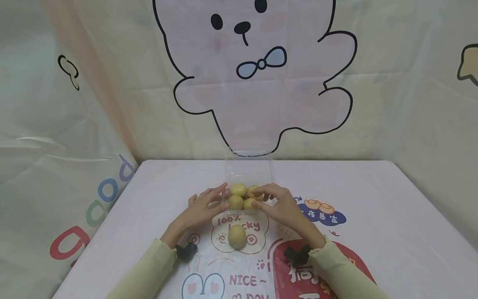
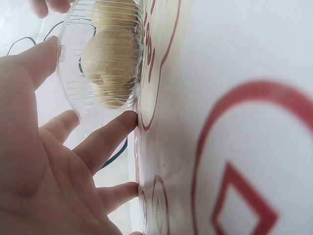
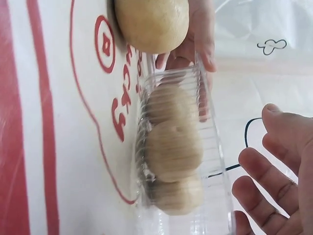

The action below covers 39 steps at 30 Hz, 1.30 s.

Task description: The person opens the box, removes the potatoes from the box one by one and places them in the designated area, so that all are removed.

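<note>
The right hand (image 1: 281, 204) holds nothing: its thumb and loosely bent fingers stand apart above the clear plastic box (image 3: 215, 142). The head view overlaps their tips with the right-hand fruits, yet the right wrist view shows them clear. The left hand (image 1: 201, 208) is also empty and spread wide, its thumb at the rim and its other fingers reaching down beside the box's end.

Handling fruit here probably goes best with fingertips coming straight down between the thin walls, a light pinch, and the left hand steadying the rim without squeezing it.

Both forearms slant inward from the near edge, palms facing each other across the box. Four yellow fruits (image 1: 235, 202) sit inside in two rows; a fifth, the loose fruit (image 1: 237, 237), rests on the table (image 1: 168, 178) in front. The lid (image 1: 250, 167) stands raised behind.
</note>
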Tool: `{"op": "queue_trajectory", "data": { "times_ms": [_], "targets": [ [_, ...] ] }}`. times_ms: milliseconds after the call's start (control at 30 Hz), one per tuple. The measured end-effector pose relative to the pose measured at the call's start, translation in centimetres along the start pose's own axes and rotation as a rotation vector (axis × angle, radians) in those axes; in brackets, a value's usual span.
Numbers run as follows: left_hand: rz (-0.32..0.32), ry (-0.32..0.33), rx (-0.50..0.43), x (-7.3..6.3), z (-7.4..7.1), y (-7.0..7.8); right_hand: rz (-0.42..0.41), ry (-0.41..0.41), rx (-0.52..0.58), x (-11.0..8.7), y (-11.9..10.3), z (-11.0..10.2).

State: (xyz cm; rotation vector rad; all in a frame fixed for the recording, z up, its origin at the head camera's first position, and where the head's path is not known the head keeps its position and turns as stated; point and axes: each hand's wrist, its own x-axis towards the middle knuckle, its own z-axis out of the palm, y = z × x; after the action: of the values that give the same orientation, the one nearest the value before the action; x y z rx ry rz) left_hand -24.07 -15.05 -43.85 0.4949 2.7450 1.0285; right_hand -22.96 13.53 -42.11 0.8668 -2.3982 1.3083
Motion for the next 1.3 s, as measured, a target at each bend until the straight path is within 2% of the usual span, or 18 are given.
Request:
{"op": "queue_trajectory", "data": {
  "times_ms": [400,800,1000,1300],
  "targets": [
    [0.002,-0.006,-0.017,-0.2,-0.1,0.1,0.014,0.026,-0.034,0.0,0.7,-0.4],
    [0.011,0.0,-0.022,-0.1,0.0,0.0,0.046,-0.006,-0.055,-0.1,1.1,-0.3],
    [0.004,-0.002,-0.014,-0.1,0.0,0.0,0.035,-0.011,-0.059,-0.2,1.4,-0.1],
    [0.01,-0.001,-0.023,-0.1,0.0,0.0,0.005,0.031,-0.052,-0.2,1.8,0.2]
  ]
}}
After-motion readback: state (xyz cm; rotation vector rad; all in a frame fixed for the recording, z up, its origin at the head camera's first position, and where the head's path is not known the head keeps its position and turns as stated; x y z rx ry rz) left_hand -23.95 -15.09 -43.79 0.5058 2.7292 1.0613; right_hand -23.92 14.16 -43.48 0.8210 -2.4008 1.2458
